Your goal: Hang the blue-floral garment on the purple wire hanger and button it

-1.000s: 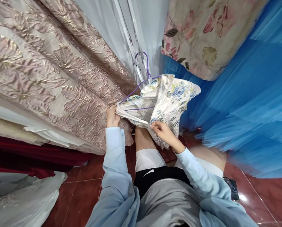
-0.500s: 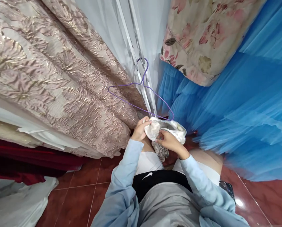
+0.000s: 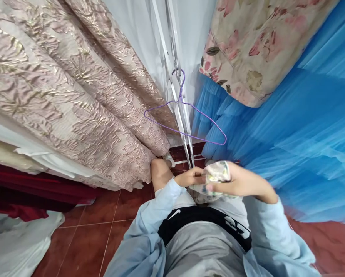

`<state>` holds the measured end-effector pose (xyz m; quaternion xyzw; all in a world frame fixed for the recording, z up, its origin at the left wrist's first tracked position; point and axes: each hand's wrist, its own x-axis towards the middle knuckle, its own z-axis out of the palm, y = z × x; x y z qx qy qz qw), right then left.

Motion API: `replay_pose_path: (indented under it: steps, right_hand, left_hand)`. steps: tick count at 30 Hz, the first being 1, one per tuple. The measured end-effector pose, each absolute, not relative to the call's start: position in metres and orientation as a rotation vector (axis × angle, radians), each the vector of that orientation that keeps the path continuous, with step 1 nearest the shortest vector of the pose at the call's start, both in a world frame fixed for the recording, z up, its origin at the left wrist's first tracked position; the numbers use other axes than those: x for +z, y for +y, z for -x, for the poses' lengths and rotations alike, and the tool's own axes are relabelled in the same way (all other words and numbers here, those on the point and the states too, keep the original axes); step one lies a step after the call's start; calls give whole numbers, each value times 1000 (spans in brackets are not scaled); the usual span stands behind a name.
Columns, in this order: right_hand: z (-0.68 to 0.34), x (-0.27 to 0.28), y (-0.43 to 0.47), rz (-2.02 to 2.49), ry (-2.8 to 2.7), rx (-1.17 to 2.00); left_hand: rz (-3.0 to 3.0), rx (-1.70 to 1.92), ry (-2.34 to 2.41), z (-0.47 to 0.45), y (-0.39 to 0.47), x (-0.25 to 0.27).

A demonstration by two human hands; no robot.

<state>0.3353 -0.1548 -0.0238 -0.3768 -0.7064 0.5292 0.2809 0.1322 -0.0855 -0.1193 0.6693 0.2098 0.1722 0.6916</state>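
A bunched white cloth with a floral print (image 3: 217,172) is held above my lap. My left hand (image 3: 191,177) has its fingers closed on the cloth's left edge. From the other side my right hand (image 3: 246,181) grips it between thumb and fingers, slightly blurred; part of the cloth hangs below, over my legs. In front of both hands, a thin purple hanger (image 3: 186,134) hangs by its hook from a white metal stand (image 3: 176,82), with nothing on it. What kind of garment the cloth is, I cannot tell.
A pink-gold brocade fabric (image 3: 82,92) hangs on the left, with dark red cloth (image 3: 25,196) below. On the right hang a floral fabric (image 3: 247,50) and blue tulle (image 3: 302,127). White plastic sheeting (image 3: 22,242) lies on the red tiled floor (image 3: 88,246).
Both hands and the cloth have moved right and nearer my body. The cloth, earlier spread in a loop, is more bunched. The hanger appears farther right in view.
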Motion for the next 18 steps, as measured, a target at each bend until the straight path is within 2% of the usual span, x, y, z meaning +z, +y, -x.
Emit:
replay_pose_path:
  steps: [2, 5, 9, 11, 14, 18]
  right_hand:
    - [-357, -11, -146, 1149, -1841, 1375]
    - [-382, -9, -120, 1238, -1660, 1132]
    - [-387, -15, -65, 1090, -1507, 759]
    - [-379, -15, -38, 1012, -1482, 669]
    - [-361, -12, -7, 989, -1516, 739]
    - [-343, -10, 5, 983, -1504, 1024]
  left_hand:
    - [-1459, 388, 558, -124, -85, -130]
    - [-1447, 565, 720, -103, -74, -137]
    - [-1640, 599, 928, -66, -54, -136]
    - [-1780, 616, 1006, -44, -43, -135]
    - [-1949, 704, 1120, -6, -21, -127]
    - [-2252, 698, 1504, 43, 17, -105]
